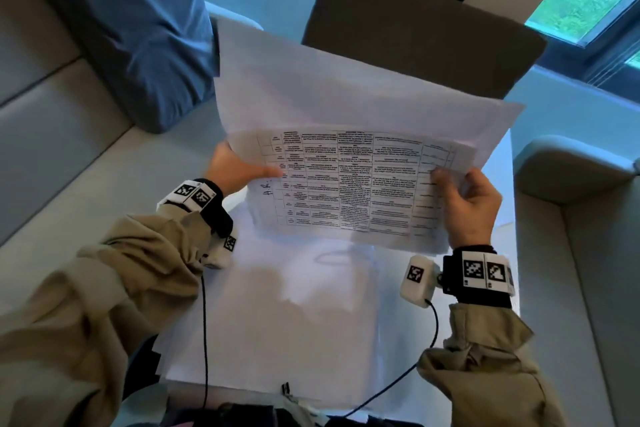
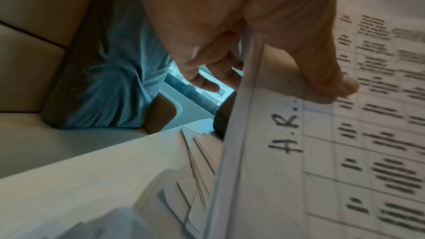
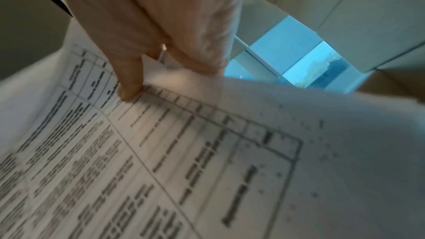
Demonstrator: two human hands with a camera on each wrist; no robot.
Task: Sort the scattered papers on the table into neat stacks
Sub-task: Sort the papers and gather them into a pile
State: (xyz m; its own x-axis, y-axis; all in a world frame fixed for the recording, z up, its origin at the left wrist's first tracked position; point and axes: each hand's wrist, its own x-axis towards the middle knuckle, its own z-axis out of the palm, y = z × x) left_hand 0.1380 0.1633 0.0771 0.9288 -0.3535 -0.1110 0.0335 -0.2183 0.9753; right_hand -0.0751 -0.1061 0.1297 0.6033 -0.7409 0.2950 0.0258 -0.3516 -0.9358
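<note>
Papers (image 1: pixel 346 184), lifted above the tabletop (image 1: pixel 304 322), are pinched at nine o'clock by the left hand (image 1: pixel 235 170) and three o'clock by the right hand (image 1: pixel 471 204); unevenly gripped sheets might slip out.

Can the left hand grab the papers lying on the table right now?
Probably not yet: the left hand and right hand both grip the printed sheets above the loose papers.

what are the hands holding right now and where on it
A bundle of papers, printed table sheet on top, lifted above the table. The left hand pinches its left edge, the right hand its right edge, thumbs on the printed face.
</note>
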